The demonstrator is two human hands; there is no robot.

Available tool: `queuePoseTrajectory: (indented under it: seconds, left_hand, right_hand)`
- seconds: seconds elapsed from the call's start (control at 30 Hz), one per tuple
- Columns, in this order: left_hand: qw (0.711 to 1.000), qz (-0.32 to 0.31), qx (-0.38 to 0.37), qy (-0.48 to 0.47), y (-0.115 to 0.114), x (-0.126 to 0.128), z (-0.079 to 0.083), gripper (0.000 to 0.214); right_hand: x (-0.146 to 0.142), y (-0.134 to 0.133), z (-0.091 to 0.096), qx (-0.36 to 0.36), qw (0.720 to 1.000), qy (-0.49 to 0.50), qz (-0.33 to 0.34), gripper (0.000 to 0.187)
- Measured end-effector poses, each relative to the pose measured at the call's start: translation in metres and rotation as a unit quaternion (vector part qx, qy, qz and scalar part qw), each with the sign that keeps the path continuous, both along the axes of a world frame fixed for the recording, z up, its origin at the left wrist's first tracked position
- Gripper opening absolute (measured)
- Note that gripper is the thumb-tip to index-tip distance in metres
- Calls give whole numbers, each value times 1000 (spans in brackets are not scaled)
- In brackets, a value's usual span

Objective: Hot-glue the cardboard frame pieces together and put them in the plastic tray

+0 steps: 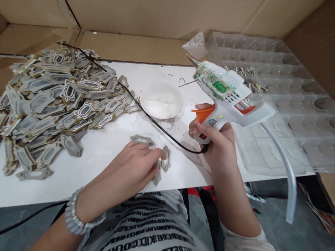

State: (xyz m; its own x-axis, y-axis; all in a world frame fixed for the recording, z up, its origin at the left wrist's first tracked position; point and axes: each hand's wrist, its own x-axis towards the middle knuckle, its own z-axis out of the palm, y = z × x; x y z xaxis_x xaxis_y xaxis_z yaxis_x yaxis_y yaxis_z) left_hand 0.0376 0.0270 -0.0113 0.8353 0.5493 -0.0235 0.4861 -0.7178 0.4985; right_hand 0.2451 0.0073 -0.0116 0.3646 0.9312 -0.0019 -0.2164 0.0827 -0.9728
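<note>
My right hand [217, 139] is wrapped round the handle of a white hot glue gun [228, 89] with an orange trigger. The gun's nozzle points up and left, and a glue stick [285, 173] hangs from its back end. Low over the table, my left hand [139, 163] has its fingers curled down onto small grey frame-shaped pieces. One such frame piece [167, 159] is at its index fingertip, and another frame piece [142, 139] lies just beyond the knuckles. A third piece [157, 178] is partly hidden under the fingers. The fingertips are mostly out of sight.
A large heap of frame pieces [45, 108] covers the table's left side. A shallow white dish [161, 102] stands mid-table, with the gun's black cord [161, 129] running past it. At right lies a clear compartment tray [292, 106] with small metal parts. Cardboard walls [162, 13] enclose the back.
</note>
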Motion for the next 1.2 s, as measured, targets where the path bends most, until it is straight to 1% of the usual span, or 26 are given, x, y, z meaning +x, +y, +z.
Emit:
queuePoseTrajectory:
  seconds: [0.17, 0.27, 0.37, 0.43, 0.57, 0.63, 0.7, 0.8, 0.9, 0.97, 1.07, 1.13, 1.2]
  left_hand:
    - [1000, -20, 5, 6, -2, 4, -1, 11]
    - [1000, -3, -9, 17, -2, 5, -3, 9]
    - [1000, 11, -13, 19, 0, 2, -4, 7]
    - [1000, 8, -4, 11, 4, -1, -4, 13]
    - [999, -27, 24, 11, 10, -9, -3, 36]
    - [998, -47, 31, 24, 12, -11, -1, 38]
    - [997, -55, 33, 36, 12, -9, 0, 35]
    - [997, -45, 30, 54, 13, -6, 1, 27]
    - [997, -27, 36, 68, 15, -5, 1, 31]
    - [997, -31, 34, 68, 15, -6, 1, 31]
    - [997, -46, 25, 58, 15, -6, 2, 18]
    - [997, -44, 32, 55, 15, -5, 2, 8]
    - [997, -29, 42, 52, 15, -5, 4, 8]
  right_hand:
    - [2, -1, -2, 4, 1000, 1, 2, 22]
    - [3, -1, -4, 16, 1000, 11, 14, 23]
    - [4, 0, -4, 13, 1000, 10, 13, 26]
    - [3, 0, -3, 10, 1000, 4, 8, 29]
    - [3, 0, -3, 8, 1000, -6, 5, 30]
    - [3, 0, -3, 6, 1000, -5, 7, 28]
    - [2, 0, -4, 4, 1000, -1, 5, 23]
    - [2, 0, -3, 0, 1000, 0, -4, 20]
    - [1, 0, -3, -7, 1000, 5, -2, 29]
    - [1, 0, -3, -10, 1000, 8, 1, 33]
    - [2, 0, -4, -9, 1000, 10, 4, 33]
    - [2, 0, -5, -5, 1000, 18, 5, 31]
    - [2, 0, -7, -1, 1000, 24, 6, 27]
